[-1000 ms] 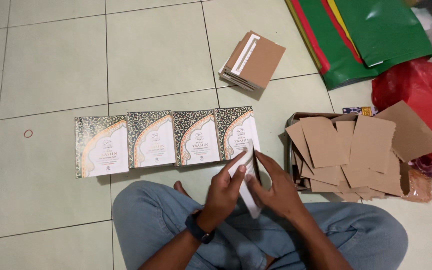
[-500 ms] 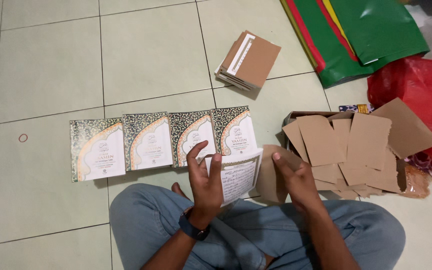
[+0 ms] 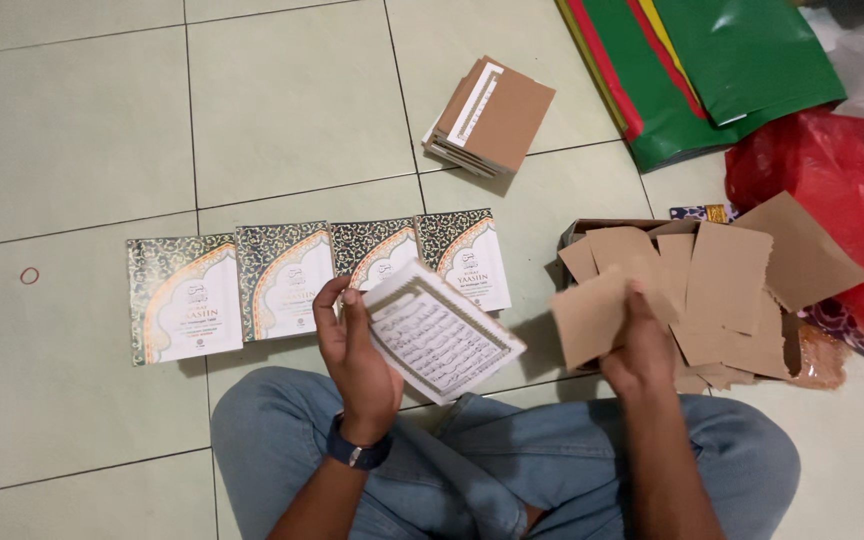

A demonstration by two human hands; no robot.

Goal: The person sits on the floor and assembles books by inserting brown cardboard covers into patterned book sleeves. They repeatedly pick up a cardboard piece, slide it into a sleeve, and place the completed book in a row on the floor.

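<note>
The left hand (image 3: 357,345) is clamped on a thin white booklet (image 3: 442,332) with an ornate border, held tilted above the jeans-clad knees. The right hand (image 3: 637,345) grips a brown card sheet (image 3: 587,318) by its edge, fingers closed around it. Just beyond it sits an open cardboard box (image 3: 577,232) — loose brown card sheets (image 3: 727,275) spill out of it in a fanned heap. On the tiled floor (image 3: 292,100), four patterned booklets (image 3: 312,280) lie in an overlapping row. Further off rests a stack of brown-backed booklets (image 3: 492,115) — then green and red bags (image 3: 732,70).
</note>
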